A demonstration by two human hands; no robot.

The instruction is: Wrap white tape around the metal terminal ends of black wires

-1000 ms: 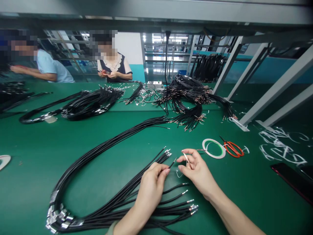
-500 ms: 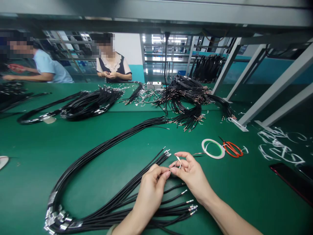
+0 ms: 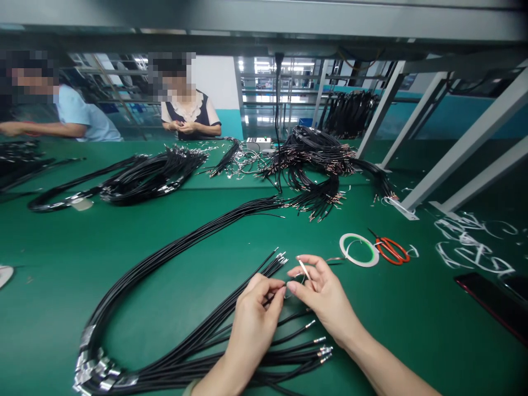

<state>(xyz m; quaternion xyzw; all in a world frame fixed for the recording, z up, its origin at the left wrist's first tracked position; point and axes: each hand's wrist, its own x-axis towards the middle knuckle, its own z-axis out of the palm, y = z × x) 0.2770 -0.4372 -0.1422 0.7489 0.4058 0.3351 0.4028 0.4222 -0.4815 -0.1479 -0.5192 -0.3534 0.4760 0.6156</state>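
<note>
My left hand (image 3: 256, 313) is closed in a pinch on the end of a black cable, mostly hidden by the fingers. Close against it, my right hand (image 3: 325, 294) pinches thumb to fingers, and a narrow copper-coloured tape strip (image 3: 306, 269) stands out between its fingers. A thin pale loop shows where the fingertips meet. Beneath and beside my hands lies a bundle of black cables (image 3: 165, 245) bent in a U, with silver-tipped ends (image 3: 324, 352) fanned to the right. Silvery tape pieces (image 3: 97, 368) wrap or cling to the bend.
A white tape roll (image 3: 343, 254) with a copper tail lies right of my hands, beside orange-handled scissors (image 3: 391, 251). Farther right are white strip scraps (image 3: 474, 247) and a phone (image 3: 487, 302). Cable coils (image 3: 152, 179) lie farther back; two people sit across the table. Metal posts (image 3: 466, 137) slant at right.
The tape strip has turned more upright between my right fingers. My right fingertips have drawn slightly apart from my left, which has shifted a little left.
</note>
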